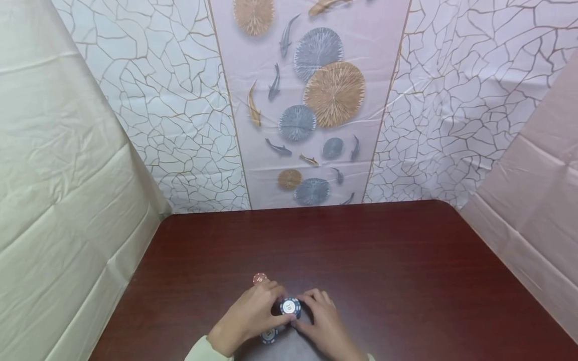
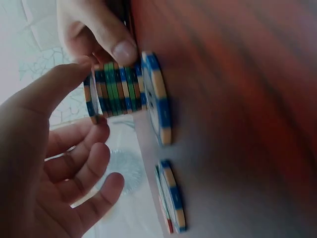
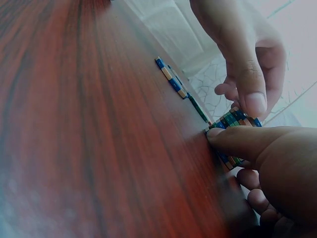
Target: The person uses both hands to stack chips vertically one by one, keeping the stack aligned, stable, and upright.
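Observation:
A stack of poker chips (image 2: 118, 91), blue, green and other colours, stands upright on the table between both hands. My left hand (image 1: 253, 312) pinches a blue chip (image 1: 290, 306) marked 10 at the top of the stack, thumb on the near side. In the left wrist view that top chip (image 2: 91, 99) sits slightly tilted, with a narrow gap to the chips below. My right hand (image 1: 327, 321) grips the lower stack from the right, its thumb (image 3: 223, 136) low against the chips near the tabletop.
A loose blue chip (image 1: 269, 335) lies on the table under the left wrist. A red chip (image 1: 259, 278) lies beyond the left hand, partly hidden by it. The dark red wooden table (image 1: 388, 260) meets a patterned cloth (image 1: 311, 165) at the back, with pale cloths at both sides.

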Available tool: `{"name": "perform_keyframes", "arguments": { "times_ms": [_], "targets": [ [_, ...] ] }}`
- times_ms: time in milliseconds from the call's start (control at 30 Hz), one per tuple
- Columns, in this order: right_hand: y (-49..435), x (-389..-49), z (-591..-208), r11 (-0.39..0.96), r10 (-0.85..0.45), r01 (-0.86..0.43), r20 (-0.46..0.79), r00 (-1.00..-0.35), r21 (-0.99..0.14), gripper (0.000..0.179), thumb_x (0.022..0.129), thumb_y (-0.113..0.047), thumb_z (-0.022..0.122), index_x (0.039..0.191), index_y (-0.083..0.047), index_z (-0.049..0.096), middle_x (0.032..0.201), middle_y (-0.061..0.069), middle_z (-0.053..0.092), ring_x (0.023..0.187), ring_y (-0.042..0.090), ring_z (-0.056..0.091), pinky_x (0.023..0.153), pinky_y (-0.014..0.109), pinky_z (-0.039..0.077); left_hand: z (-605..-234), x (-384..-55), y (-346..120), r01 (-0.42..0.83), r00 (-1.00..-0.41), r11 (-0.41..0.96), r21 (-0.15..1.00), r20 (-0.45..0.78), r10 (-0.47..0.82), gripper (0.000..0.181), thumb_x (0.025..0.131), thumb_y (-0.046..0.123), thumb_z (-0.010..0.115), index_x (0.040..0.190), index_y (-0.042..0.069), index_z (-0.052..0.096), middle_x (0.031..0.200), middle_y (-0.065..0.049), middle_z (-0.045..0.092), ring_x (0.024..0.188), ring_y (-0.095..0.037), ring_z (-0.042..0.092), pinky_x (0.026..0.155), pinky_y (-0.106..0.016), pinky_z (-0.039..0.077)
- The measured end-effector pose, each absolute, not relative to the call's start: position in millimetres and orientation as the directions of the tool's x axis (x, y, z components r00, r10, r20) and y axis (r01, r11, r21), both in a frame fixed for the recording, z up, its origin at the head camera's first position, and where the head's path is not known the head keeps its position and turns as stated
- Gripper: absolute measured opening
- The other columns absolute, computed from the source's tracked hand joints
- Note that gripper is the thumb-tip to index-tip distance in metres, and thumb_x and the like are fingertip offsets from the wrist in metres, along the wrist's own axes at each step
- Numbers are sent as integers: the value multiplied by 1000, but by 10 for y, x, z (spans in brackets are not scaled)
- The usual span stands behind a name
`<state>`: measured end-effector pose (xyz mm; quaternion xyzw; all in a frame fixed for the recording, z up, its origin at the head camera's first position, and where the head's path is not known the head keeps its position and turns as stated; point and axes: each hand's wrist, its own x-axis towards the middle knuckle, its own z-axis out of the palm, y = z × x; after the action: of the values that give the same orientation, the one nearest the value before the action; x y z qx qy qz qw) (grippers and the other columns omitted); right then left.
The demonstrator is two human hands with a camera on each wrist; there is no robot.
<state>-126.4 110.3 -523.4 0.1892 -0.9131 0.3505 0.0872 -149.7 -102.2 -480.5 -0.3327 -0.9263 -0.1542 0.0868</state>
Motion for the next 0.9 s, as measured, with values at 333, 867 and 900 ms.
{"name": "perform_keyframes", "arguments": {
  "times_ms": [333,867,900],
  "targets": [
    [1090,-1273,-5254,679,-272,-428,338,-901,-596,46,78,-27,90,118,-11,75,112,-7,63,103,14,56,90,41,48,-4823,-1474,-937,635,-765,749,188,291,575,42,88,49,83,107,13,76,102,2,72,96,-10,67,82,-29,59],
    [1086,-1265,-5246,666,-263,-433,352,-898,-608,42,82,-35,89,116,-14,76,111,-9,63,104,12,55,90,39,47,-4786,-1474,-955,647,-759,732,213,261,596,37,84,38,87,110,15,76,105,4,68,97,-8,65,87,-27,57],
    [1086,-1262,-5246,664,-264,-433,351,-898,-609,42,82,-36,89,116,-14,76,111,-9,63,104,12,55,90,39,47,-4787,-1474,-957,649,-759,729,218,260,597,37,84,38,87,110,15,76,105,4,68,98,-8,65,87,-27,57]
  ]
}}
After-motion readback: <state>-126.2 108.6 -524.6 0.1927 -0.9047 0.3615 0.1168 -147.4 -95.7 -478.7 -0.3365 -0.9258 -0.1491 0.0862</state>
